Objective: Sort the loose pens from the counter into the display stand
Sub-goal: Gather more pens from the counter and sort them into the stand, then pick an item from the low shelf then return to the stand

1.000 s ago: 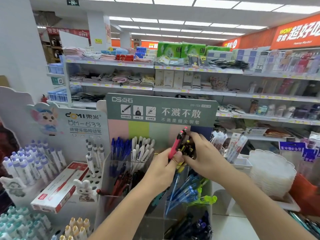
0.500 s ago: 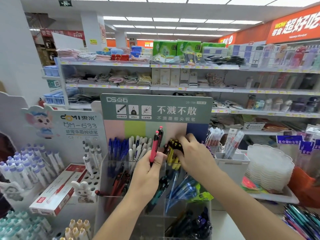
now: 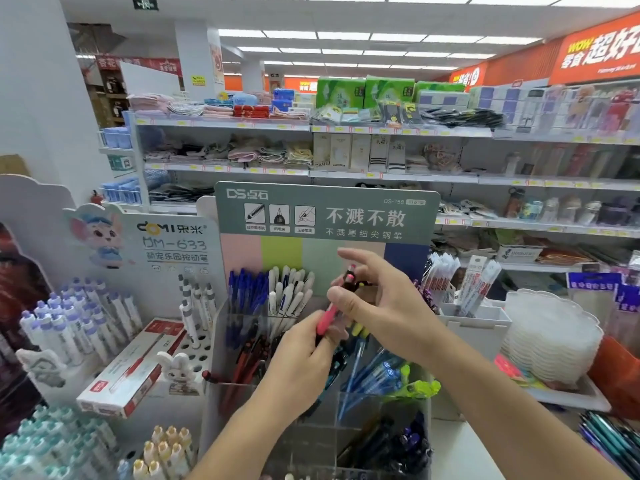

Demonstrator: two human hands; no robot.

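Note:
A clear tiered display stand (image 3: 239, 389) with a green header card (image 3: 325, 216) fills the middle. Its back row holds blue pens (image 3: 247, 289) and white pens (image 3: 289, 289); lower bins hold red, blue and dark pens. My left hand (image 3: 298, 362) grips a pink-red pen (image 3: 329, 315) upright by its lower end, in front of the stand's middle. My right hand (image 3: 377, 306) pinches the same pen near its top with thumb and fingers. Dark pen tips show just behind my right fingers.
A white pen display (image 3: 114, 306) with purple-capped pens and a red-white box (image 3: 135, 365) stands left. A white tray with clear lids (image 3: 550, 337) sits right. Loose pens (image 3: 609, 441) lie at the lower right counter edge. Store shelves run behind.
The yellow and black bundle that my right hand held is gone from its grip. My right hand has come onto the pink-red pen held by my left hand, which stayed near the stand's middle.

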